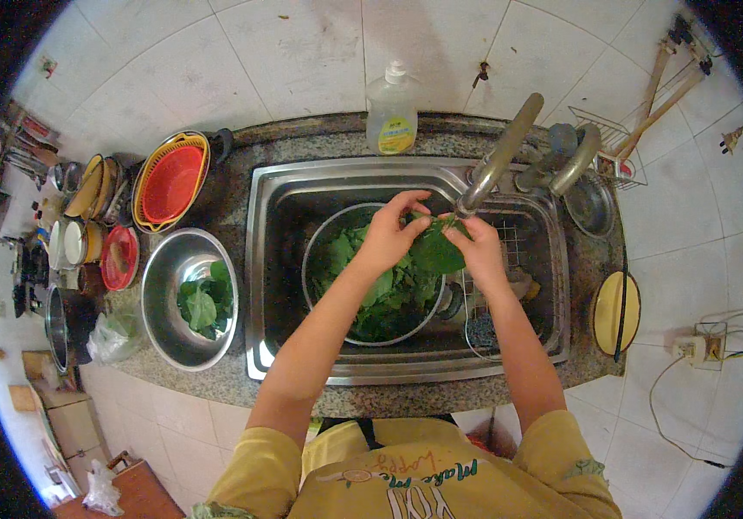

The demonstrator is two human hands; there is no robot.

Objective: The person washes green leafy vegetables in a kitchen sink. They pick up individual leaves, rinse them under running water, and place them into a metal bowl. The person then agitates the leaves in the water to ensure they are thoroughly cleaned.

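Note:
A broad green leaf [437, 253] hangs between my two hands over the sink [280, 353]. My left hand [395, 230] pinches its upper edge between thumb and fingers, on the left side. From the other side my right hand [480, 249] closes on the same leaf, near the tap's spout. Beneath my left forearm, a round pot [305, 278] stands in the sink, filled with leafy greens [369, 304]. Left of the sink is a steel bowl [160, 304] holding a small pile of green leaves [203, 308].
The metal tap [510, 143] reaches over the sink close to my right hand. A dish soap bottle [391, 112] stands behind the sink. Red and yellow baskets [172, 183], a plastic bag [113, 336] and cookware crowd the left counter. At right lies a yellow oval board [616, 313].

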